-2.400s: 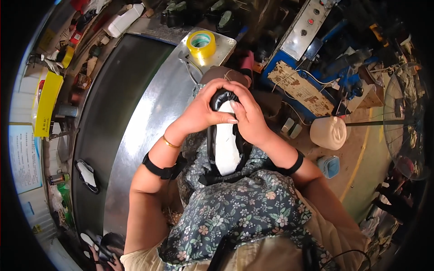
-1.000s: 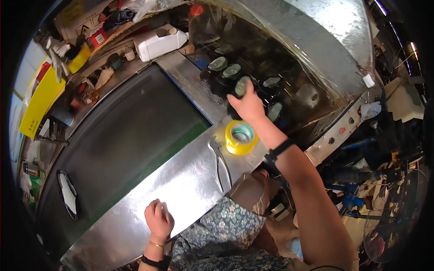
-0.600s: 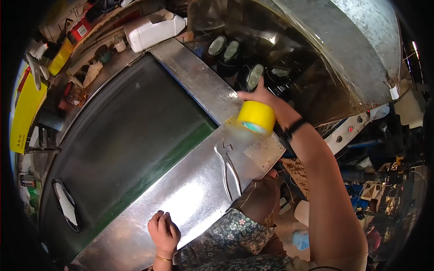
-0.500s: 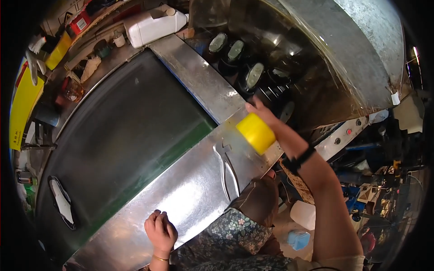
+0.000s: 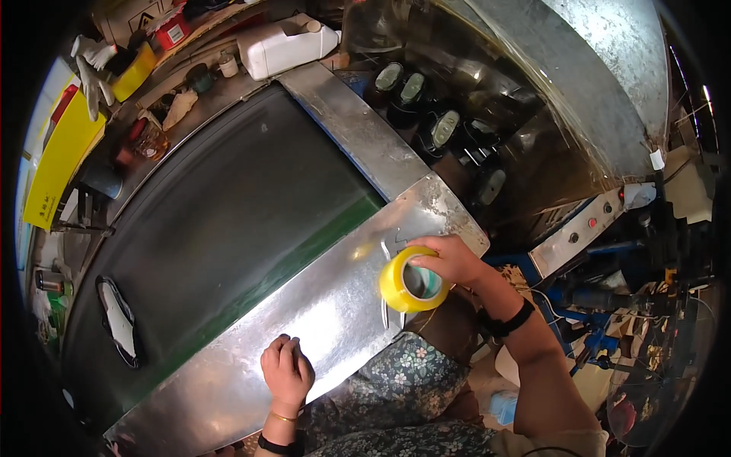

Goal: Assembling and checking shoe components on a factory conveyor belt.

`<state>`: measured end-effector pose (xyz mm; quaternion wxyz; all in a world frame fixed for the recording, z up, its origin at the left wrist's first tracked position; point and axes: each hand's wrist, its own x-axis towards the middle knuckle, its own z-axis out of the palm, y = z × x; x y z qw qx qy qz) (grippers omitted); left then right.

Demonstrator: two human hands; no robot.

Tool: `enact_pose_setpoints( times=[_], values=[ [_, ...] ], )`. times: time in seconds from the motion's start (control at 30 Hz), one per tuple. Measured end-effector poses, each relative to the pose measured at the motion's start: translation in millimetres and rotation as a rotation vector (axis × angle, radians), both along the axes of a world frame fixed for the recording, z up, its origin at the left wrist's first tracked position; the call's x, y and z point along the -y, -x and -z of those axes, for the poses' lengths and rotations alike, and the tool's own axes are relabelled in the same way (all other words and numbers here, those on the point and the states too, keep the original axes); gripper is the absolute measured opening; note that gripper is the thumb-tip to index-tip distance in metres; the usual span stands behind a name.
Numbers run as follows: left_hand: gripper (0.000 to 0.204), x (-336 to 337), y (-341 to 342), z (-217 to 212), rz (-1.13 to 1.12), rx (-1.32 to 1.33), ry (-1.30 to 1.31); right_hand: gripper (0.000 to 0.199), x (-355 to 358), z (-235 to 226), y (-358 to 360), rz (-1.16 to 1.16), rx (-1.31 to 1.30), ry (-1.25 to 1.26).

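Note:
My right hand point(image 5: 451, 260) grips a roll of yellow tape point(image 5: 394, 282) by its upper rim, thumb in the core, above the metal table point(image 5: 228, 381). Beneath the roll, partly covered by it, lies a silver hand tool with two slim curved handles point(image 5: 385, 314). My left hand point(image 5: 288, 372) rests on the shiny metal near its front edge. Its fingers are curled together, and whatever they may hold is hidden. On the dark belt point(image 5: 236, 206) at the far left lies a long white, dark-edged piece point(image 5: 118, 321).
Several dark shoe-like forms with pale oval tops point(image 5: 444, 129) stand beyond the metal strip, under a clear hood. A white jug point(image 5: 285, 49) lies at the back. A panel with buttons point(image 5: 579, 232) is at the right. Gloves point(image 5: 95, 72) hang at the left.
My right hand has come back from beside the dark forms toward me, with the yellow tape roll, which now covers part of the silver tool. The left hand stays curled on the table.

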<state>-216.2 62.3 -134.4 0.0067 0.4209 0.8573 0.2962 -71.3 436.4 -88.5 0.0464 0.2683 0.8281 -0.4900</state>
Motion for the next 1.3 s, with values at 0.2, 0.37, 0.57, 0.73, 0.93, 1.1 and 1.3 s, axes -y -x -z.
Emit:
enact_pose_setpoints(
  times=[0.2, 0.37, 0.57, 0.73, 0.93, 1.1, 1.3],
  values=[
    [0.027, -1, -2, -1, -0.01, 0.056, 0.007, 0.068, -48, 22, -28, 0.547, -0.205, -0.983],
    [0.025, 1, 0, -2, -0.035, 0.048, 0.03, 0.088, -128, 103, -44, 0.833, -0.006, -0.434],
    [0.023, -14, 10, 11, 0.062, 0.119, -0.103, 0.059, -280, 117, -66, 0.906, -0.194, -0.032],
    [0.021, 12, 17, 15, -0.039, 0.055, -0.029, 0.069, -143, 84, 71, 0.438, -0.298, -0.913],
    [0.018, -9, 11, 23, -0.017, 0.039, 0.028, 0.11, -203, 91, 142, 0.989, -0.027, -0.273],
    [0.017, -23, 10, 26, -0.012, 0.066, 0.014, 0.081, -275, 106, 148, 0.915, 0.164, -0.443],
    [0.016, -14, 10, 22, -0.011, 0.072, -0.032, 0.043, -265, 60, 83, 0.934, -0.209, 0.347]
  ],
)
